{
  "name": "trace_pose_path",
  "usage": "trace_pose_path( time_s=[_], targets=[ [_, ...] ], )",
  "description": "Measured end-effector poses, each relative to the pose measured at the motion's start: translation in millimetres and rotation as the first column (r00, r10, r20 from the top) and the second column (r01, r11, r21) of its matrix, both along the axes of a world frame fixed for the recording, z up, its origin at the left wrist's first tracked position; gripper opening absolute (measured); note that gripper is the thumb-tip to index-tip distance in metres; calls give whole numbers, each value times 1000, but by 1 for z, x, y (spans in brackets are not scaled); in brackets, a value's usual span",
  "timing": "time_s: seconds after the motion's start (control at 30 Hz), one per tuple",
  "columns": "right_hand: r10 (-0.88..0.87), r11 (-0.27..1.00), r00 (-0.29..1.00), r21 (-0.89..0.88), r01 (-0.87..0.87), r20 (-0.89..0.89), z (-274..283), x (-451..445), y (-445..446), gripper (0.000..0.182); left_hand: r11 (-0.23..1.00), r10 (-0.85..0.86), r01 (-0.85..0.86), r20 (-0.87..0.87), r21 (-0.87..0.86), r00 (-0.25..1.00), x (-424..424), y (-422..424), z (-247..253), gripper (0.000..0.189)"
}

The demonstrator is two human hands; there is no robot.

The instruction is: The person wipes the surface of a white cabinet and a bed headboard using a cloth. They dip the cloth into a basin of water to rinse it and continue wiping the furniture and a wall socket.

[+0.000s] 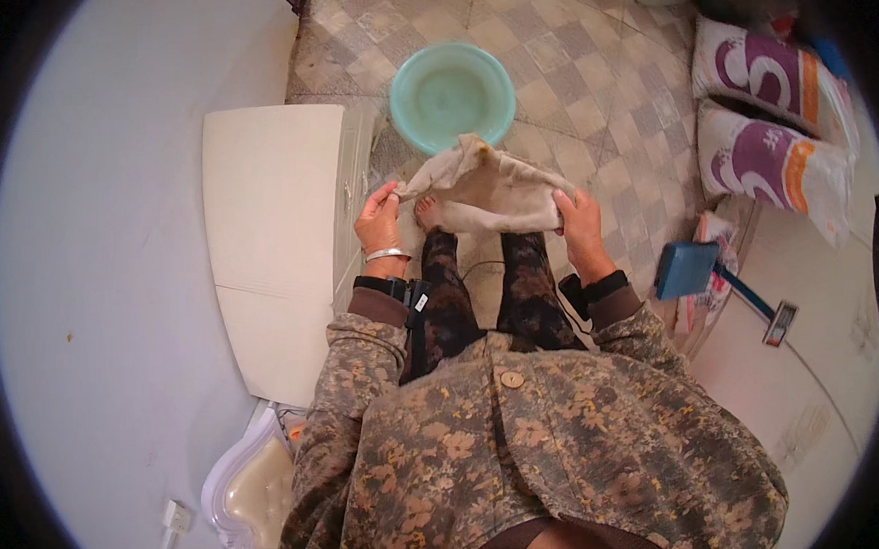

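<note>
A damp-looking beige cloth (509,192) with a brownish spot is stretched between my two hands above my feet. My left hand (379,222), with a silver bangle at the wrist, pinches its left end. The right edge is gripped by my right hand (581,226), thumb on top. Just beyond the cloth, a light green plastic basin (451,96) stands on the floor, and its inside looks as if it holds some liquid. The cloth's upper edge overlaps the near rim of the basin in view; whether they touch I cannot tell.
On the left, a cream cabinet (279,244) stands by the wall, with a tufted chair (255,491) behind it. To the right lie printed sacks (762,154) and a blue platform scale (688,269). A dark cable runs between my legs.
</note>
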State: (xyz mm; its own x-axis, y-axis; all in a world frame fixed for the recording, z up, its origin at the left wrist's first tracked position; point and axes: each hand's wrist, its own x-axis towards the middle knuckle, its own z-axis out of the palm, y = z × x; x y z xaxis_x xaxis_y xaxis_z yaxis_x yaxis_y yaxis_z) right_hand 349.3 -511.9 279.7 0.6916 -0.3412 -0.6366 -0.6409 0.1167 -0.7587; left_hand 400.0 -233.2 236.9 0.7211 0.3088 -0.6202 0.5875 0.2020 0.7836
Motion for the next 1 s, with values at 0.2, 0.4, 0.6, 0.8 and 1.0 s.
trace_pose_path(
  time_s=[0.2, 0.4, 0.6, 0.8, 1.0],
  targets=[
    [295, 854, 947, -410, -321, -127, -98, 68, -44, 28, 899, -178, 107, 131, 425, 975, 68, -25, -61, 23],
    [494, 741, 867, -494, -455, -58, -197, 129, -79, 33, 957, 184, -211, 144, 202, 972, 120, -30, -148, 45],
    [692, 493, 691, -562, -664, -209, -314, 161, -97, 28, 982, 144, -128, -115, 138, 983, 87, -62, -209, 58],
    [870, 404, 454, -250, -880, -190, -412, 174, -42, 28, 963, 174, -214, -229, -163, 958, 24, -81, -269, 51],
    [953, 241, 287, -332, -912, -95, -523, 196, 42, 53, 964, 103, -178, -343, -196, 934, -34, -107, -308, 46]
  ],
)
